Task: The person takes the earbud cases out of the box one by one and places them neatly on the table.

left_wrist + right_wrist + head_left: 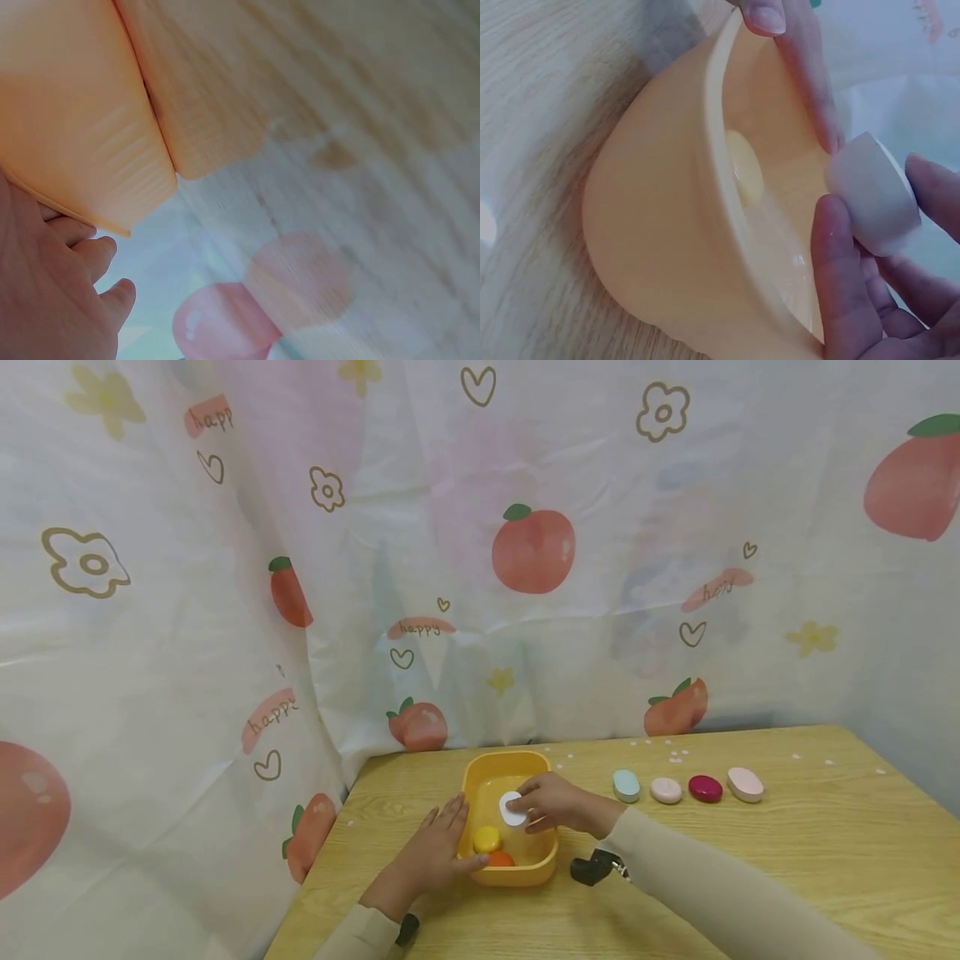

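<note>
Thumb and fingertips of the right hand (558, 802) pinch a white piece (513, 808), set only as far apart as the piece is wide; it sits just off the fingertips, on the left of that hand, its round face turned up toward the head camera; seen from above it is round and gives no clear long axis, while the right wrist view shows its thick side edge.

Under the right hand's fingers lies the interior of a yellow basin (517, 877); its long axis runs away from the person, across the line along which the right hand reaches in over the right wall; the relation that matters, I judge, is that the white piece is within the walls, toward the middle, with the right hand the nearer one; whether its underside touches the floor I cannot tell.

Left of the right hand and closer to the person are a yellow piece (487, 838) and, just beside it, an orange piece (500, 859), both inside the basin; further left, the left hand (433, 852) rests on the left wall, fingers straight, thumb stretched over the near rim.

Outward on the right hand's other side, past the wrist, four pieces form a row on the table (810, 860): light blue (626, 785), pale pink (666, 790), dark red (706, 788), and another pale pink (745, 784).
</note>
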`<state>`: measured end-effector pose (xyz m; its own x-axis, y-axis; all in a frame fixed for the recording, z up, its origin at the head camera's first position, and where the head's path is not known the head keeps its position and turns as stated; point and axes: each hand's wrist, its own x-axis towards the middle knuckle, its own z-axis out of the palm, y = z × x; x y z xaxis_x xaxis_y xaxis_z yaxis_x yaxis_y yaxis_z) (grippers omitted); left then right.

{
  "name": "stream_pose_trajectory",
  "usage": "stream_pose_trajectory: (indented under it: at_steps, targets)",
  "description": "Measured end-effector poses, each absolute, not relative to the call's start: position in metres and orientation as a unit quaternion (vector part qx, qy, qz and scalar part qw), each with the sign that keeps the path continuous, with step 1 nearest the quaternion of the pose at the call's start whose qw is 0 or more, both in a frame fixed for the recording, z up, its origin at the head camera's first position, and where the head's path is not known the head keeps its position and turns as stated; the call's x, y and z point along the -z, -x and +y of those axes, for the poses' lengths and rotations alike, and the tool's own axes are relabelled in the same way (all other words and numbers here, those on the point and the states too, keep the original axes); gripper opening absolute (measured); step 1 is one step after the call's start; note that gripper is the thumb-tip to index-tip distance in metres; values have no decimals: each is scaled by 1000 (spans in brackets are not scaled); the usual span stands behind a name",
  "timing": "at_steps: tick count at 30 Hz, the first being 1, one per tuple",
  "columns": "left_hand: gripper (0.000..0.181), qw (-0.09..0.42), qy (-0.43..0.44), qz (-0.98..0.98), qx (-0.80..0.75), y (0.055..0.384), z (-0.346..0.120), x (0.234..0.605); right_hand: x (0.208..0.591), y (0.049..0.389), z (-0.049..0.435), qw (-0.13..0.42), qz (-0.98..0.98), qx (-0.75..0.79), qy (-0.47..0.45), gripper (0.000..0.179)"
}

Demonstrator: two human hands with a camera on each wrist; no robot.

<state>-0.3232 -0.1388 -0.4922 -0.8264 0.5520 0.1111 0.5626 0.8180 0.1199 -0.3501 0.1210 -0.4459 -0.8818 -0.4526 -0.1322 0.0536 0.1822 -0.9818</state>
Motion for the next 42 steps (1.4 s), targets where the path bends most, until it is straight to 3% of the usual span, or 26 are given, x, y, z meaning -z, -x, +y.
stream_pose_trajectory:
  at_steps: [8,42]
  targets:
    - [99,23,283,-955,84,322,-138,491,444,350,129,190,742,627,140,38]
    - [100,7,280,-958,62,325,-140,493,454,347,205,188,738,639,106,39]
